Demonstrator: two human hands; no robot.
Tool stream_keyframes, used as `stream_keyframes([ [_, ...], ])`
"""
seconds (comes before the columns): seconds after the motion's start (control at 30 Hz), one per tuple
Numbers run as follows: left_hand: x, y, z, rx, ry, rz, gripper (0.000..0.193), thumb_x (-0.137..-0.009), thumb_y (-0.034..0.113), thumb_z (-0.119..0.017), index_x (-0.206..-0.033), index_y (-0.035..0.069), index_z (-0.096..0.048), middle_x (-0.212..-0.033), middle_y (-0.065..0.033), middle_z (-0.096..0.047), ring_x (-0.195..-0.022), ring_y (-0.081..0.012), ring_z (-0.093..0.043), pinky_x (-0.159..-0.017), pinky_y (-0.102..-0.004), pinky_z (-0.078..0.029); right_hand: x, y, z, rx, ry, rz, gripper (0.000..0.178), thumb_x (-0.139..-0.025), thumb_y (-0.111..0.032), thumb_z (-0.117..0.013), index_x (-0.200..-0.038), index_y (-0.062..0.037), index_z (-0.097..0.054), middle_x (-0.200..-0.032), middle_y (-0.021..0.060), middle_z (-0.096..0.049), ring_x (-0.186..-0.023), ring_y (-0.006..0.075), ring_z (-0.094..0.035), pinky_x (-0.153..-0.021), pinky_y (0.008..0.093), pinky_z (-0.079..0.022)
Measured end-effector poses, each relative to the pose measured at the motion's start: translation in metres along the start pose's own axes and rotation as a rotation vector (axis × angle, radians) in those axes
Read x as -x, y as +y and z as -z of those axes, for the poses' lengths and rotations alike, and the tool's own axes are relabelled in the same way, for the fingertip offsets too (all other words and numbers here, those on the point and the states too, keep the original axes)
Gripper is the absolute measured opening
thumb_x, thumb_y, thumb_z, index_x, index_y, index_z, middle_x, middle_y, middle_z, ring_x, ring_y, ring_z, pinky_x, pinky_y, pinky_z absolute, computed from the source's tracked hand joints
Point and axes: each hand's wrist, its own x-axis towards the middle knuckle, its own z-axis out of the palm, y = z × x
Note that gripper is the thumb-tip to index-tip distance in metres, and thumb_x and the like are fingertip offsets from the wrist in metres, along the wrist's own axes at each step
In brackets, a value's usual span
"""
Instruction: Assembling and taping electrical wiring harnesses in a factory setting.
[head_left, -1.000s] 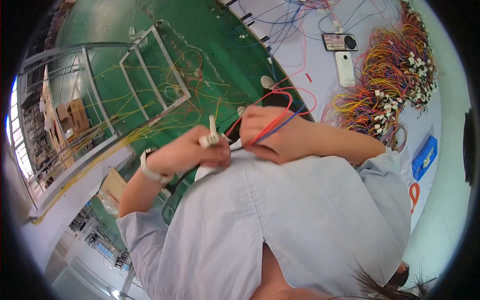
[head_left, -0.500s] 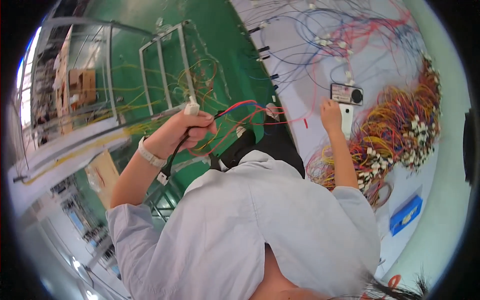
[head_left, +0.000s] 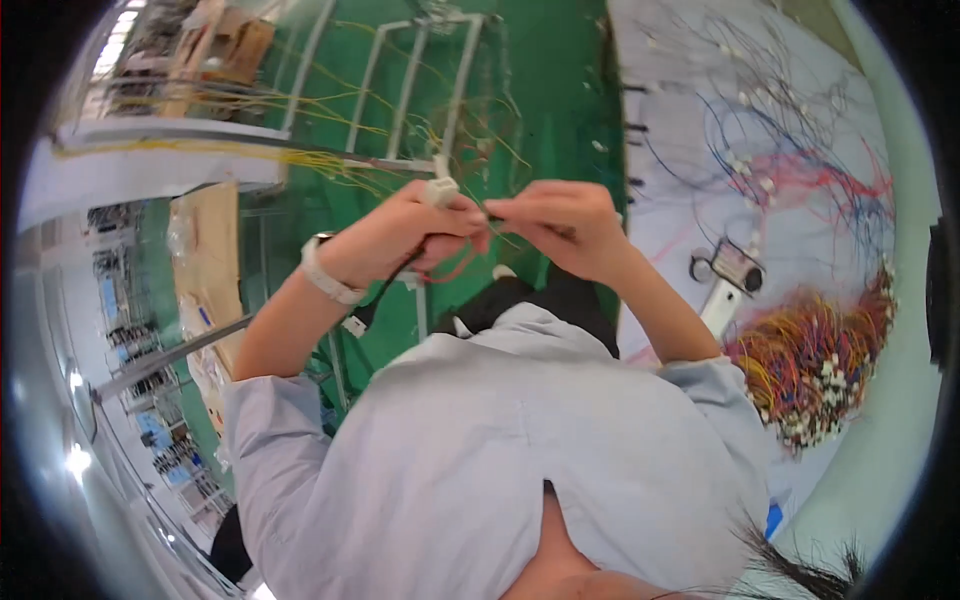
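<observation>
Cable [head_left: 384, 290], thin, black, white plastic plug [head_left: 354, 326] dangling — left hand [head_left: 425, 225] curled round it; right hand [head_left: 577, 225] pinching blurred dark tip [head_left: 491, 214] — hard tug could slip cable free.

Tiny dark bit [head_left: 491, 216] by right hand [head_left: 580, 228] too small to tell. Black cable [head_left: 384, 291] partly hidden in left hand [head_left: 428, 226]. Shirt [head_left: 520, 430] hides most of blue thing [head_left: 774, 518]. Pink wires [head_left: 785, 170] blurry.
</observation>
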Motion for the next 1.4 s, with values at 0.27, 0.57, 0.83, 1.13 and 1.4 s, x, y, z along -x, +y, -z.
stream_keyframes([
  [0.27,0.122,-0.066,0.042,0.347,-0.026,-0.212,0.024,-0.094,0.024,-0.052,-0.087,0.004,-0.061,-0.057,0.0065,-0.043,-0.045,-0.0009,-0.032,-0.038,-0.0198,-0.020,-0.046,-0.049,-0.104,0.316,0.114,0.540,0.029,-0.069,0.007,-0.066,-0.098,0.0015,-0.067,-0.082,0.0080,-0.067,-0.055,0.0149,-0.058,-0.044,0.0245,-0.045],
  [0.57,0.166,-0.201,0.073,0.792,0.746,-1.164,0.016,-0.091,0.021,-0.061,-0.096,0.006,-0.057,-0.086,0.0009,-0.057,-0.059,-0.0034,-0.038,-0.051,-0.0201,-0.029,-0.020,-0.076,-0.288,0.091,-0.008,0.089,0.009,-0.081,0.000,-0.065,-0.090,-0.0005,-0.064,-0.071,0.0028,-0.057,-0.056,0.0056,-0.049,-0.049,0.0203,-0.039],
  [0.83,0.228,-0.245,0.055,0.918,1.371,-1.178,0.022,-0.096,0.023,-0.056,-0.081,0.007,-0.054,-0.068,0.0034,-0.049,-0.053,-0.0038,-0.038,-0.047,-0.0225,-0.030,-0.035,-0.086,-0.344,-0.241,-0.606,0.173,0.022,-0.089,-0.011,-0.055,-0.105,0.0049,-0.057,-0.102,0.0189,-0.059,-0.098,0.0307,-0.056,-0.077,0.0381,-0.045],
  [1.13,0.208,-0.229,0.042,0.441,1.518,-1.324,0.026,-0.094,0.031,-0.057,-0.089,0.005,-0.060,-0.081,0.0000,-0.061,-0.066,-0.0084,-0.053,-0.059,-0.0242,-0.043,-0.050,-0.080,-0.356,-0.589,-1.006,-0.285,0.030,-0.100,-0.015,-0.041,-0.111,0.0106,-0.050,-0.095,0.0183,-0.058,-0.084,0.0157,-0.057,-0.070,0.0286,-0.044],
  [1.4,0.216,-0.252,0.025,1.544,0.863,-1.466,0.049,-0.096,0.047,-0.045,-0.059,0.019,-0.029,-0.050,0.0075,-0.021,-0.043,-0.0088,-0.022,-0.041,-0.0253,-0.016,-0.037,-0.061,-0.299,-0.179,-1.143,0.154,0.052,-0.081,-0.011,-0.066,-0.125,0.0035,-0.044,-0.126,0.0232,-0.048,-0.117,0.0395,-0.046,-0.098,0.0435,-0.037],
])
